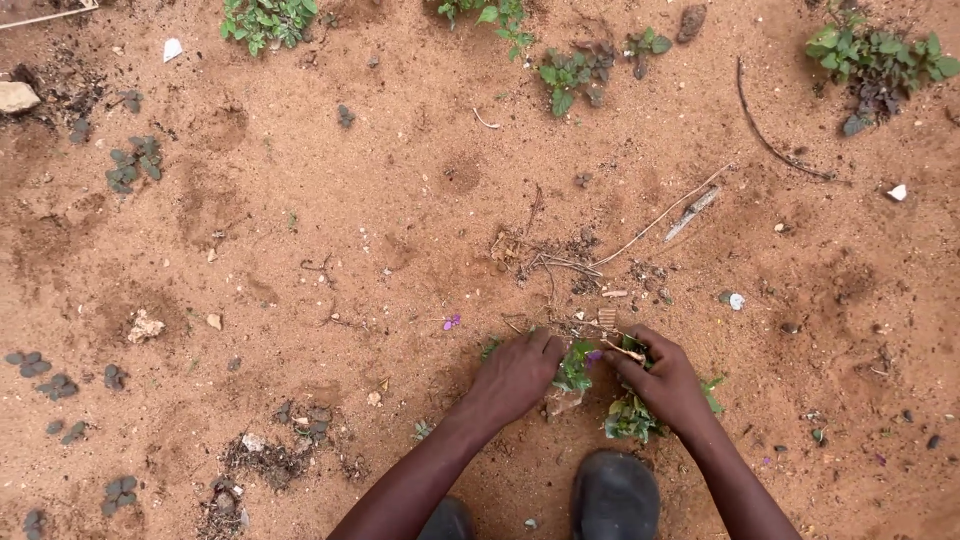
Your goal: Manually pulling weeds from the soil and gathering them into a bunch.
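Note:
A small green leafy plant (575, 368) with a tiny purple flower grows from reddish sandy soil just in front of me. My left hand (515, 375) rests on the ground against the plant's left side, fingers curled into the leaves. My right hand (662, 378) is closed around the plant's stems and a thin dry twig (625, 350) on its right side. More of its leaves (630, 418) show below my right wrist. Whether the roots are in the soil is hidden by my hands.
My two dark shoes (614, 495) stand below the plant. Dry twigs and roots (560, 265) lie just beyond it, with a long thin stick (665, 215). Other small weeds (268, 20) dot the soil at top and left. A purple petal (452, 322) lies nearby.

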